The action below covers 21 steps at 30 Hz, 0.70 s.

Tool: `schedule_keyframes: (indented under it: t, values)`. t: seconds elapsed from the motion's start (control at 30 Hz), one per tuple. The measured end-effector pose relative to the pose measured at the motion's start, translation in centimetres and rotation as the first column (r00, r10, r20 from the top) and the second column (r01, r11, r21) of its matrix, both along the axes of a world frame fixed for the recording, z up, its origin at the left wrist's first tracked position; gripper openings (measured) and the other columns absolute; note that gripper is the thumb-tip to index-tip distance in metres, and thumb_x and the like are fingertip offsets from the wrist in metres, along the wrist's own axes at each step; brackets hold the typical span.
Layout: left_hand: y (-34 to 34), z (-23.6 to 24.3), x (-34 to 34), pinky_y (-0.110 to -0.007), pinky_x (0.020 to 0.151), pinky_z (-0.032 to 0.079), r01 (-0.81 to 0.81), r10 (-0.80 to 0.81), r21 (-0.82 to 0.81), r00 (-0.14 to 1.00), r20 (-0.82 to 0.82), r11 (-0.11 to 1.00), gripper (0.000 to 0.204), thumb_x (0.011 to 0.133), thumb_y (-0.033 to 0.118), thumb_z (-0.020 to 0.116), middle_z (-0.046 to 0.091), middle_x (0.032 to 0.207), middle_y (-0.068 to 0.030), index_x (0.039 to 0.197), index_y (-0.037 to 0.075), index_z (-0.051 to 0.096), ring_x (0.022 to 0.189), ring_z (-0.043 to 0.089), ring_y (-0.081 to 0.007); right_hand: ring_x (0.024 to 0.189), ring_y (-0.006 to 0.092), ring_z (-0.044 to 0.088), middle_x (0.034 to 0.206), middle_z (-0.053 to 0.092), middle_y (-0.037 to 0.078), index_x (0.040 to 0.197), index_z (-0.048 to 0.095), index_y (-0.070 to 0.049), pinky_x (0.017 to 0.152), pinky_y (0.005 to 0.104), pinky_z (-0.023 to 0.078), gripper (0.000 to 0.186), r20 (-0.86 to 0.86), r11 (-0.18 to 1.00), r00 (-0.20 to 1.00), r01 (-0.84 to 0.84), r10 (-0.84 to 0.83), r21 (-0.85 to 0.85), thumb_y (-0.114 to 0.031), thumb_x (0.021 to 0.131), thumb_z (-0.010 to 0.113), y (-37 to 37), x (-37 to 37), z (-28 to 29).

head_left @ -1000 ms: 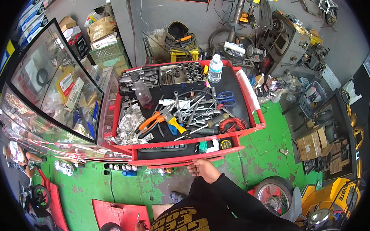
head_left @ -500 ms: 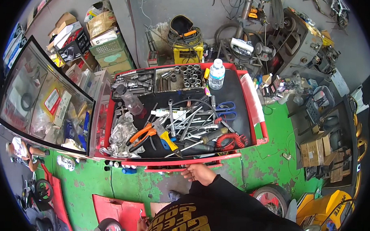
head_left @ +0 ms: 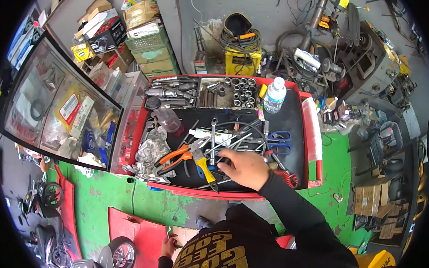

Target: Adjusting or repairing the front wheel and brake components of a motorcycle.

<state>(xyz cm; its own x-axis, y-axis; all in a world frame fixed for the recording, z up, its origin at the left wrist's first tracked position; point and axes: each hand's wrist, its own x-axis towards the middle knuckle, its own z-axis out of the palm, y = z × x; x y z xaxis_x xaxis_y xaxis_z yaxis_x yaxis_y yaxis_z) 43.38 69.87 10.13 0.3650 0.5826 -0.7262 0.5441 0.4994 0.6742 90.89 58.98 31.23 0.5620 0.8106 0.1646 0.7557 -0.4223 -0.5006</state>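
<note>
My right hand (head_left: 245, 169) reaches over the tools on the black top of a red tool cart (head_left: 313, 156). Its fingers are curled at a dark handle-like piece (head_left: 224, 160), mostly hidden by the hand. Beside it lie a silver wrench (head_left: 213, 141), orange-handled pliers (head_left: 176, 156) and yellow-handled pliers (head_left: 205, 169). Blue-handled scissors (head_left: 281, 142) and a red coiled cord (head_left: 286, 178) lie to the right. Low in the view, my left hand (head_left: 169, 246) is closed round a slim silver tool (head_left: 168, 232) with a curved end, above a red panel (head_left: 145, 231).
A socket tray (head_left: 211, 101) and a water bottle (head_left: 275, 96) stand at the cart's back. Crumpled foil-like material (head_left: 152, 148) and a clear bottle (head_left: 165, 117) are at its left, near a glass-fronted cabinet (head_left: 59, 105). Wheels (head_left: 123, 256) and motorbikes are below.
My right hand has moved up from the cart's front edge onto the tools. The drawer at the front, open before, is now pushed in. The view has shifted. My left hand still holds the silver tool.
</note>
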Motion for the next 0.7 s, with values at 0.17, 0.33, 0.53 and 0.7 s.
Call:
schedule_keyframes:
  t: [0.17,0.33,0.53,0.7]
  values:
    - [-2.4,1.9,0.3,-0.026,0.045,0.036,-0.019,0.019,0.039,1.0,-0.001,0.999,0.024,0.086,0.006,0.046,0.05,0.064,-0.0039,0.102,0.004,0.064,0.051,0.047,-0.0138,0.053,0.0279,0.055,0.066,0.064,0.007,0.084,0.065,-0.007,0.054,0.038,0.045,0.021,0.056,0.993,0.998,-0.033,0.039,-0.11,-0.028,0.085,0.067,1.7,0.1,-0.6]
    - [-4.0,-0.3,-3.2,-0.026,0.047,0.038,-0.083,0.082,0.01,0.992,0.091,0.996,0.024,0.086,0.005,0.046,0.051,0.064,-0.0045,0.102,0.004,0.064,0.052,0.048,-0.0139,0.052,0.0256,0.054,0.068,0.064,0.007,0.087,0.066,-0.006,0.051,0.0359,0.044,0.018,-0.19,0.998,0.981,-0.032,0.042,0.054,-0.022,0.083,0.069,0.4,0.9,-1.1]
    - [-2.7,-0.1,-4.0,-0.024,0.051,0.038,-0.066,0.071,-0.062,0.994,0.079,0.996,0.025,0.086,0.005,0.045,0.053,0.066,-0.0057,0.101,0.004,0.066,0.055,0.051,-0.0147,0.055,0.0125,0.055,0.071,0.065,0.009,0.105,0.062,-0.006,0.05,0.0227,0.04,0.016,-0.914,0.935,0.404,0.304,0.047,0.183,-0.004,0.089,0.06,-5.2,1.3,4.4]
    - [0.5,3.6,-0.3,-0.023,0.054,0.038,-0.023,0.038,-0.126,0.991,0.125,0.992,0.026,0.086,0.005,0.045,0.056,0.067,-0.0062,0.101,0.004,0.066,0.057,0.052,-0.0152,0.053,0.0118,0.054,0.075,0.066,0.011,0.122,0.049,-0.008,0.049,0.0186,0.037,0.034,-0.928,0.881,0.251,0.321,0.276,0.348,0.003,0.091,0.058,-9.2,-1.2,7.8]
